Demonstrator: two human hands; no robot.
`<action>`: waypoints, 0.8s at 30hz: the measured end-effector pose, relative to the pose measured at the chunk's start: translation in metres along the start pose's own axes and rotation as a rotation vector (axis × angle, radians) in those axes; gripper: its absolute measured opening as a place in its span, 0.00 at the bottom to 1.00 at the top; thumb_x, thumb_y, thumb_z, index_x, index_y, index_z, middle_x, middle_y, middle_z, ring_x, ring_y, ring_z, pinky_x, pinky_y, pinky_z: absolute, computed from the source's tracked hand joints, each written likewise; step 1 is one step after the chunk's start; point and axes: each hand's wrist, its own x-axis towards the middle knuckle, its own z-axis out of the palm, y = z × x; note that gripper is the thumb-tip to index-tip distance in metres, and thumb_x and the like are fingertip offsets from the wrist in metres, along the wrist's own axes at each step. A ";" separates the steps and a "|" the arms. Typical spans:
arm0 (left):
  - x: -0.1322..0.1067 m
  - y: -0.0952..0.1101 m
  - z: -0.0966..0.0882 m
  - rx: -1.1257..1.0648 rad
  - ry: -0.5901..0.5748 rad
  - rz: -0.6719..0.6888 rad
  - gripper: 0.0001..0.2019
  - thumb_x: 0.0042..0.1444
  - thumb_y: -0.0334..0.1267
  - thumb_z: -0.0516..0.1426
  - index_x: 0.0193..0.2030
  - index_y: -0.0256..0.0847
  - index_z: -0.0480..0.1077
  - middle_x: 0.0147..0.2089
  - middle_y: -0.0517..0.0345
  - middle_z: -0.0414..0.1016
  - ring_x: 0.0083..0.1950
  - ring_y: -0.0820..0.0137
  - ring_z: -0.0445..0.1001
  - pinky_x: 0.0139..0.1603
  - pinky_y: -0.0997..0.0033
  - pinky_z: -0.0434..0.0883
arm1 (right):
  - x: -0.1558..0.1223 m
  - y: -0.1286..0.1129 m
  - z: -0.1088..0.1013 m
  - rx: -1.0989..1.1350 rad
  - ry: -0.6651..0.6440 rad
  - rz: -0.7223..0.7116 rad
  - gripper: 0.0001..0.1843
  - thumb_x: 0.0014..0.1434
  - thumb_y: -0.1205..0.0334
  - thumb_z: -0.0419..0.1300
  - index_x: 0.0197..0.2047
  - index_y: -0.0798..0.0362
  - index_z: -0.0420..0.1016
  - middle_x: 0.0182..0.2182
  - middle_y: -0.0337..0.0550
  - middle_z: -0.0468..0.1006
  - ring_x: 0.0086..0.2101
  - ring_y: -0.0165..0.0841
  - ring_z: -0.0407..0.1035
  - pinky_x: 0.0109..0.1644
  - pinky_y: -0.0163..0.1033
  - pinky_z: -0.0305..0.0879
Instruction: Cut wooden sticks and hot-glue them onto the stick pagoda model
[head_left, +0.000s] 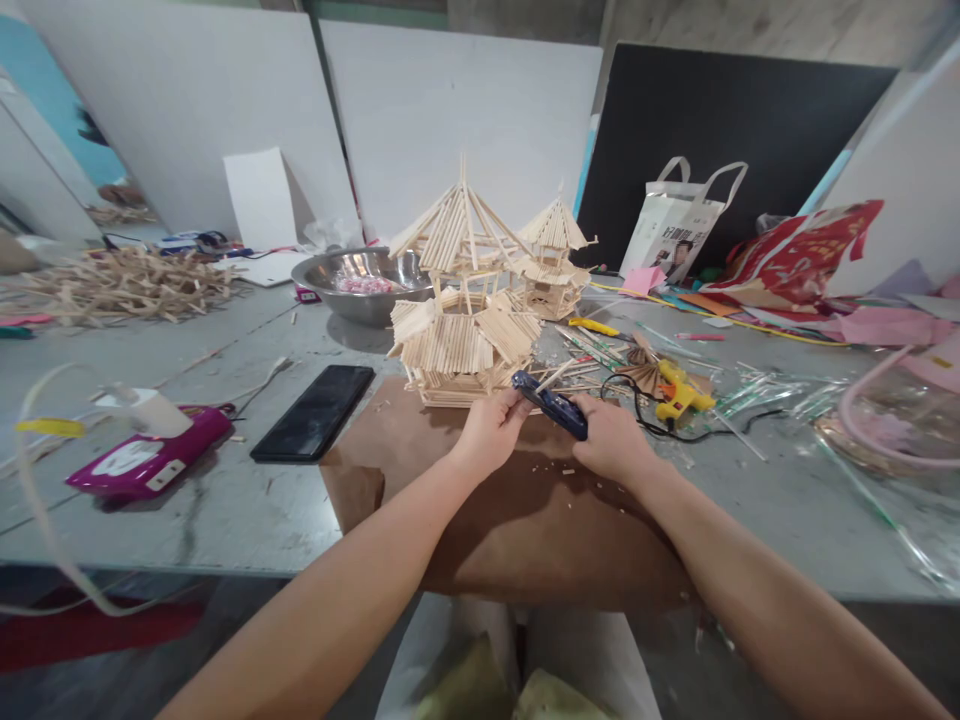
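Note:
My right hand [611,440] is closed around the handle of a dark blue hand tool [556,408], which may be a cutter; its exact kind is unclear. At the tool's far end my left hand [491,428] is closed in a pinch. A pale thin wooden stick [555,376] slants up by the tool's jaws, apparently between the left fingers, whose tips are partly hidden. Just beyond my hands stands a tiered pavilion model [469,345] made of wooden sticks, its pointed roof raised on posts. Brown paper [555,530] with small wood bits lies beneath my hands.
A smaller stick pavilion [555,265] and a metal bowl [307,272] stand behind. On the left lie a black phone [313,412], a purple power strip [150,455] and a stick pile [142,288]. To the right are a yellow glue gun [681,393], its cord and plastic wrappers.

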 end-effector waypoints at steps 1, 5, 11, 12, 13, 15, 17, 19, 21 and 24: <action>0.000 0.000 0.000 -0.001 0.001 -0.007 0.12 0.51 0.38 0.47 0.23 0.35 0.66 0.20 0.62 0.61 0.25 0.76 0.60 0.27 0.77 0.58 | 0.000 0.000 0.000 0.009 0.004 -0.001 0.21 0.39 0.66 0.51 0.41 0.53 0.63 0.33 0.47 0.73 0.33 0.39 0.66 0.35 0.38 0.58; 0.001 -0.001 0.000 -0.057 -0.027 -0.012 0.13 0.51 0.40 0.47 0.24 0.36 0.67 0.20 0.62 0.62 0.26 0.74 0.61 0.28 0.77 0.59 | 0.001 0.002 0.000 0.055 0.010 -0.017 0.24 0.38 0.67 0.52 0.44 0.54 0.62 0.37 0.48 0.72 0.37 0.39 0.66 0.38 0.39 0.58; 0.001 -0.003 0.000 -0.262 -0.080 -0.047 0.13 0.50 0.42 0.48 0.23 0.37 0.67 0.18 0.62 0.61 0.26 0.74 0.61 0.25 0.77 0.59 | 0.000 0.003 -0.001 0.118 0.003 -0.033 0.27 0.38 0.67 0.51 0.47 0.55 0.61 0.41 0.48 0.71 0.40 0.40 0.64 0.42 0.40 0.58; 0.001 -0.003 0.000 -0.297 -0.088 -0.061 0.13 0.50 0.43 0.49 0.22 0.37 0.66 0.17 0.62 0.60 0.25 0.75 0.60 0.24 0.77 0.58 | 0.000 0.003 -0.001 0.128 0.003 -0.038 0.28 0.38 0.68 0.51 0.47 0.55 0.61 0.41 0.48 0.70 0.40 0.39 0.64 0.42 0.40 0.58; 0.001 -0.002 0.000 -0.335 -0.095 -0.076 0.14 0.49 0.44 0.49 0.21 0.37 0.66 0.17 0.63 0.59 0.24 0.75 0.59 0.24 0.77 0.57 | 0.000 0.003 -0.001 0.136 0.004 -0.043 0.29 0.38 0.68 0.51 0.48 0.55 0.61 0.42 0.48 0.70 0.41 0.39 0.64 0.43 0.40 0.58; 0.000 0.000 0.000 -0.423 -0.108 -0.109 0.15 0.48 0.45 0.51 0.19 0.37 0.65 0.15 0.64 0.55 0.21 0.78 0.55 0.22 0.77 0.54 | 0.000 0.005 0.000 0.144 0.007 -0.050 0.30 0.37 0.68 0.51 0.49 0.56 0.60 0.42 0.49 0.69 0.42 0.40 0.63 0.43 0.40 0.57; -0.001 0.004 0.000 -0.519 -0.126 -0.141 0.16 0.47 0.47 0.51 0.18 0.36 0.63 0.14 0.66 0.51 0.18 0.80 0.50 0.19 0.78 0.50 | 0.000 0.006 0.001 0.151 0.018 -0.059 0.31 0.37 0.69 0.51 0.49 0.56 0.59 0.43 0.49 0.69 0.42 0.39 0.63 0.44 0.40 0.57; -0.001 0.007 0.000 -0.600 -0.151 -0.171 0.17 0.45 0.49 0.52 0.17 0.36 0.61 0.13 0.68 0.49 0.17 0.82 0.46 0.18 0.77 0.47 | 0.000 0.006 0.002 0.159 0.034 -0.073 0.31 0.37 0.69 0.51 0.49 0.56 0.59 0.44 0.49 0.68 0.43 0.39 0.62 0.44 0.40 0.57; -0.001 0.009 0.000 -0.650 -0.172 -0.192 0.18 0.44 0.50 0.53 0.17 0.36 0.61 0.13 0.68 0.48 0.16 0.82 0.45 0.18 0.77 0.45 | 0.000 0.007 0.002 0.167 0.046 -0.088 0.32 0.37 0.69 0.51 0.50 0.56 0.58 0.45 0.49 0.68 0.43 0.39 0.62 0.45 0.40 0.57; 0.000 0.006 -0.002 -0.685 -0.210 -0.206 0.17 0.43 0.51 0.54 0.20 0.36 0.62 0.13 0.69 0.47 0.16 0.82 0.44 0.18 0.76 0.43 | -0.001 0.007 0.002 0.172 0.044 -0.093 0.32 0.37 0.69 0.52 0.50 0.56 0.58 0.44 0.48 0.68 0.43 0.39 0.62 0.45 0.40 0.57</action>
